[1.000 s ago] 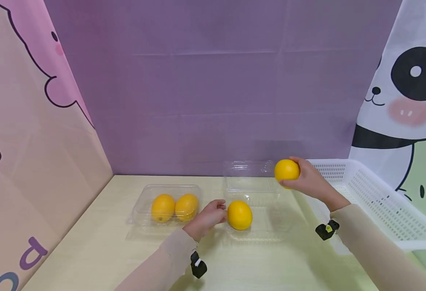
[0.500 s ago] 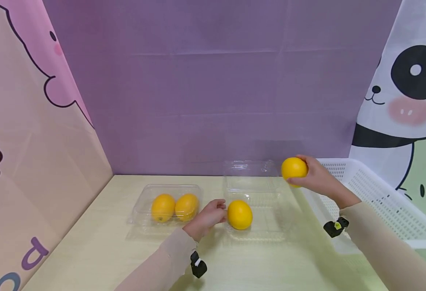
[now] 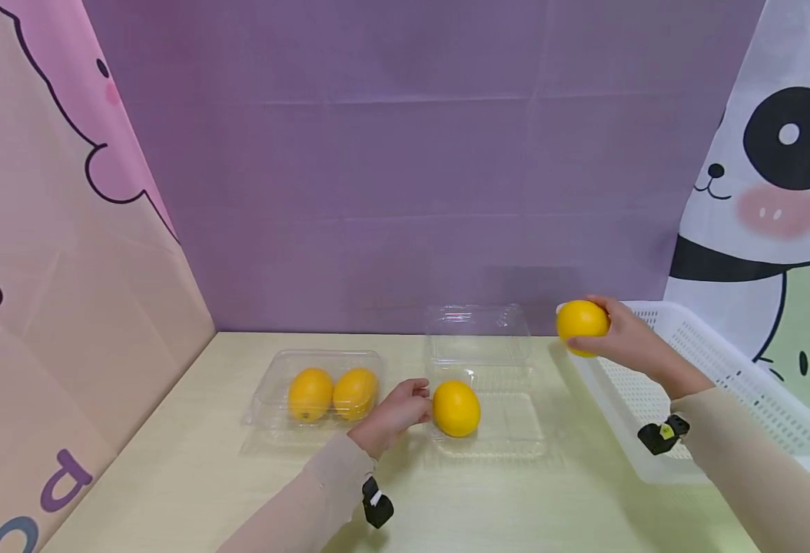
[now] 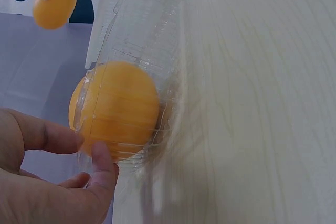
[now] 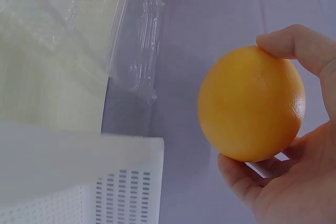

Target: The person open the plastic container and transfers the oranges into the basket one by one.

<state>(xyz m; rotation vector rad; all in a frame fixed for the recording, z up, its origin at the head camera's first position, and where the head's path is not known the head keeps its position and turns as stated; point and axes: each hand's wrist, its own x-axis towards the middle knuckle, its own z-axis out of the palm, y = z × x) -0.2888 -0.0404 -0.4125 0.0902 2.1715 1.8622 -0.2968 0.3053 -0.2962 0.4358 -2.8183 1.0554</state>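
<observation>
My right hand [image 3: 629, 332] grips an orange [image 3: 582, 328] between thumb and fingers, above the near-left end of a white basket [image 3: 619, 430]; the right wrist view shows this orange [image 5: 251, 103] up close. My left hand [image 3: 394, 415] pinches the left rim of an open clear plastic clamshell box [image 3: 516, 422]. In the left wrist view its thumb and index finger meet at the box edge, beside another orange [image 4: 115, 111]. That orange [image 3: 456, 408] sits in the box's left part. The clamshell's lid [image 3: 477, 334] stands raised at the back.
A closed clear clamshell box [image 3: 273, 399] with oranges [image 3: 310, 395] visible in it stands on the left of the table [image 3: 184, 476]. A purple cloth backdrop [image 3: 377, 192] rises behind the table. Printed cloth walls flank both sides.
My right hand has carried its orange rightward, away from the open clamshell box and over to the white basket. The left hand and the other oranges have stayed put.
</observation>
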